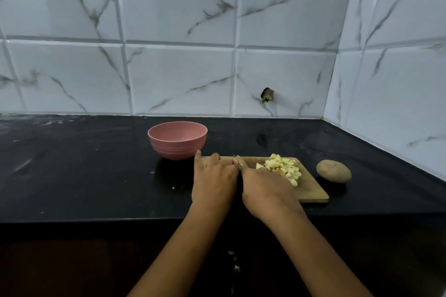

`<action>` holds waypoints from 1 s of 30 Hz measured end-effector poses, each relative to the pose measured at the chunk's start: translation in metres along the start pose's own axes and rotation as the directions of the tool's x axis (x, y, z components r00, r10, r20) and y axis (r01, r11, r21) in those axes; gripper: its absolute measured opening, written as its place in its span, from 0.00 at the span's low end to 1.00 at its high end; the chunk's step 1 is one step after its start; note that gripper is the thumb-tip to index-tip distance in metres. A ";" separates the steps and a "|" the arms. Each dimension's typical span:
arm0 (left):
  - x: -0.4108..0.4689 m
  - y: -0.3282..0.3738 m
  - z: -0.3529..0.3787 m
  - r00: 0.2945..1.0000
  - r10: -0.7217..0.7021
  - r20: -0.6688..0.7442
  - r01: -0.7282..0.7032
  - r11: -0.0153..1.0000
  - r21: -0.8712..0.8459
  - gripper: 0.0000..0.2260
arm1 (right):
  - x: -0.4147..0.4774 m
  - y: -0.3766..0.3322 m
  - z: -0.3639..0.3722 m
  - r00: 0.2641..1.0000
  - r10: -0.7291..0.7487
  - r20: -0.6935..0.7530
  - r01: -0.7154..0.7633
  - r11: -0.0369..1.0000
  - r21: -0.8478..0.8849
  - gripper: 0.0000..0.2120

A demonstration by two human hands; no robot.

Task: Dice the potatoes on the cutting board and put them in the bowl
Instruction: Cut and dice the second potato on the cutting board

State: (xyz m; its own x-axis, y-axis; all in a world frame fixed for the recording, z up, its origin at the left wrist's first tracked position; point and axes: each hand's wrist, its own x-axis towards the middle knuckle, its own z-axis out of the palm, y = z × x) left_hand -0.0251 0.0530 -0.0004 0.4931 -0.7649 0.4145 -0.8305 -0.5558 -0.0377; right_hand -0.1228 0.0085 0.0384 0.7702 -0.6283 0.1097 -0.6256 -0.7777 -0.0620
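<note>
A wooden cutting board (311, 188) lies on the black counter. On its far right part sits a pile of pale diced potato (283, 167). My right hand (265, 188) grips a knife (239, 160); only a short bit of the blade shows, between my two hands. My left hand (213, 181) lies on the left part of the board with its fingers curled beside the blade; whatever it holds down is hidden under it. A pink bowl (177, 140) stands just behind the board's left end. A whole unpeeled potato (333, 171) rests on the counter to the right of the board.
The black counter (84, 164) stretches to the left and meets a marble-tiled wall at the back and at the right. Its front edge runs just below my wrists. A small dark hole (267, 95) marks the back wall.
</note>
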 end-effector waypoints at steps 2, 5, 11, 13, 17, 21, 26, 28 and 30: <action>0.000 0.004 -0.006 0.999 0.034 0.016 -0.035 0.998 0.061 0.13 | -0.007 0.000 0.001 1.000 0.003 0.011 -0.003 1.000 0.001 0.14; 0.001 0.004 -0.011 0.999 0.042 0.033 -0.044 0.997 0.070 0.13 | -0.021 0.004 0.005 1.000 0.005 0.007 -0.005 1.000 0.013 0.15; -0.006 -0.002 -0.004 1.000 0.001 0.013 -0.001 0.999 -0.042 0.15 | -0.037 0.014 0.002 1.000 0.012 0.009 -0.012 0.999 0.032 0.19; -0.008 -0.003 -0.003 0.999 -0.036 0.011 0.038 0.987 -0.159 0.15 | -0.035 0.024 -0.003 0.996 0.035 0.079 -0.047 0.987 0.151 0.18; -0.008 -0.004 -0.003 0.998 -0.044 0.040 0.053 0.963 -0.266 0.18 | -0.032 0.049 -0.009 0.973 0.031 0.228 -0.169 0.769 0.617 0.15; -0.003 -0.009 0.000 0.993 -0.051 0.102 0.085 0.930 -0.358 0.19 | -0.040 0.060 -0.007 0.957 0.093 0.273 -0.278 0.546 0.790 0.17; -0.001 -0.010 0.001 0.990 -0.063 0.124 0.107 0.916 -0.387 0.18 | -0.032 0.050 -0.003 0.982 0.091 0.164 -0.184 0.639 0.747 0.18; -0.001 -0.011 0.002 0.992 -0.058 0.115 0.098 0.920 -0.379 0.19 | -0.028 0.043 0.001 0.994 0.078 0.072 -0.106 0.770 0.629 0.19; 0.001 -0.012 0.002 0.992 -0.047 0.115 0.089 0.918 -0.387 0.19 | -0.025 0.038 0.003 0.997 0.083 0.000 -0.072 0.862 0.502 0.19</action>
State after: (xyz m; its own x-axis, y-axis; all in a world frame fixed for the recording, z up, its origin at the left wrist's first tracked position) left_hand -0.0140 0.0586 -0.0018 0.5584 -0.7701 0.3085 -0.8188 -0.4521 0.3538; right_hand -0.1650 -0.0057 0.0301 0.7158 -0.6906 0.1040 -0.5321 -0.6358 -0.5591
